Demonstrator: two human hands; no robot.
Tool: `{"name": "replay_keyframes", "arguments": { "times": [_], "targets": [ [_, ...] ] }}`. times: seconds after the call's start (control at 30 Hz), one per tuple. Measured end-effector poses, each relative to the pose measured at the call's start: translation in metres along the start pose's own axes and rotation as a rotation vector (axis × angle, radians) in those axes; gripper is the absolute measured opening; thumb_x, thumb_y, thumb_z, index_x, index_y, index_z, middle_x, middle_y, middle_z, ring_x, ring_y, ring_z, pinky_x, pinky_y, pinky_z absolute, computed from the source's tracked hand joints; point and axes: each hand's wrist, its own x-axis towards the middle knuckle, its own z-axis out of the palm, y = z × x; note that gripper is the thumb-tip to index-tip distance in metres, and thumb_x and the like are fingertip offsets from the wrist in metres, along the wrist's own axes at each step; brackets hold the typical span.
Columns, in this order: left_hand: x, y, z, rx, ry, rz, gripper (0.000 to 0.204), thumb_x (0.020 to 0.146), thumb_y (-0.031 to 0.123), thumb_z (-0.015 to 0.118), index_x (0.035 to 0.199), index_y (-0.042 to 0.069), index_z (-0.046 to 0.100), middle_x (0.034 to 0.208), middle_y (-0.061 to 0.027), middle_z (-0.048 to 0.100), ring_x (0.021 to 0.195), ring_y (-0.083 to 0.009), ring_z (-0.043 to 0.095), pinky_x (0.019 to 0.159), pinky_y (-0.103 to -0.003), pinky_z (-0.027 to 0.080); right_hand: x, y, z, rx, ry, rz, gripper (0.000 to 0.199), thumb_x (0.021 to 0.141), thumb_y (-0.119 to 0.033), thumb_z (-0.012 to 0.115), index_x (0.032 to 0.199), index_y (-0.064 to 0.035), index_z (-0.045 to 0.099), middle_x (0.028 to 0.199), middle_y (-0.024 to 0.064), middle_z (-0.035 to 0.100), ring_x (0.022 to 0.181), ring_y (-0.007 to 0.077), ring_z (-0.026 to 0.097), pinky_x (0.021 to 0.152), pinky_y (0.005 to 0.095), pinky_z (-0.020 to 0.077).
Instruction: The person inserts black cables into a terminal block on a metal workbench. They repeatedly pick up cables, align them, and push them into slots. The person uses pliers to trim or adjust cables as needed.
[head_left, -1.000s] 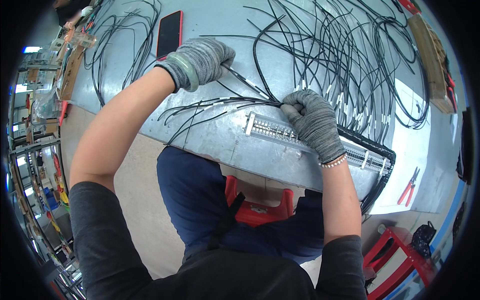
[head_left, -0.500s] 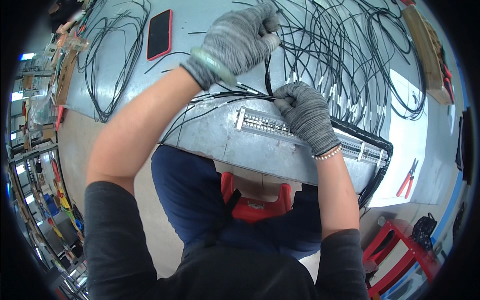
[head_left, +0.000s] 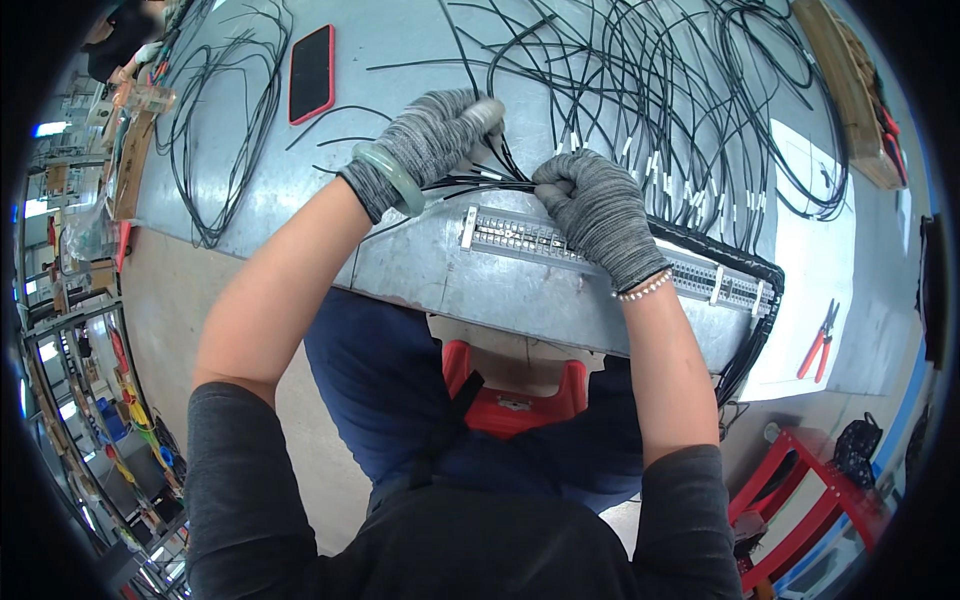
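Both my hands wear grey knitted gloves over the metal table. My right hand (head_left: 600,215) is closed, pinching a bundle of thin black wires (head_left: 490,183) with white sleeves on some ends. Just left of it, my left hand (head_left: 425,140) is closed around black wire, with strands running from its fingertips toward the bundle; the exact grip is partly hidden. Below the hands lies a long rail of terminal blocks (head_left: 515,237), its middle covered by my right hand. A dark, bound wire harness (head_left: 720,250) runs along the rail's far side and bends down at the right corner.
Many loose black wires (head_left: 640,90) fan out at the far side. A coil of wire (head_left: 235,140) and a red-cased phone (head_left: 312,75) lie left. On the right are white paper (head_left: 780,370), red-handled pliers (head_left: 818,350) and a wooden box (head_left: 850,100). A red stool (head_left: 515,400) is below.
My left hand has come down and left, toward the bundle, from higher over the loose wires. My right hand keeps its pinch in nearly the same place.
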Motion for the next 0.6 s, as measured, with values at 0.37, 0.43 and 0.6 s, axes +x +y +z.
{"name": "replay_keyframes", "arguments": {
  "times": [0.37, 0.43, 0.6],
  "targets": [
    [0.004, 0.018, 0.022, 0.461, -0.082, 0.193, 0.018, 0.084, 0.021, 0.063, 0.090, 0.005, 0.064, 0.076, -0.0078, 0.065, 0.070, -0.0160, 0.061, 0.069, -0.032, 0.050, 0.003, -0.002, -0.002, -0.057, -0.010, -0.012, 0.015, 0.085, -0.022, 0.062, 0.094, -0.0141, 0.071, 0.083, 0.0117, 0.069, 0.077, 0.0258, 0.067, 0.075, 0.0382, 0.0532],
    [0.011, 0.018, 0.030, 0.527, -0.026, 0.244, 0.022, 0.085, 0.025, 0.063, 0.091, 0.004, 0.064, 0.075, -0.0098, 0.066, 0.069, -0.0192, 0.062, 0.070, -0.033, 0.051, 0.003, -0.004, -0.002, -0.058, -0.032, 0.009, 0.015, 0.085, -0.022, 0.062, 0.094, -0.0132, 0.071, 0.082, 0.0121, 0.068, 0.077, 0.0260, 0.067, 0.075, 0.0382, 0.0532],
    [0.029, 0.018, 0.042, 0.604, 0.037, 0.196, 0.029, 0.084, 0.030, 0.064, 0.092, 0.003, 0.066, 0.077, -0.0115, 0.067, 0.071, -0.0219, 0.064, 0.071, -0.035, 0.052, 0.006, -0.004, -0.001, -0.068, -0.087, 0.053, 0.014, 0.083, -0.020, 0.064, 0.091, -0.0117, 0.071, 0.083, 0.0135, 0.066, 0.079, 0.0264, 0.066, 0.076, 0.0390, 0.0526]
  ]
}}
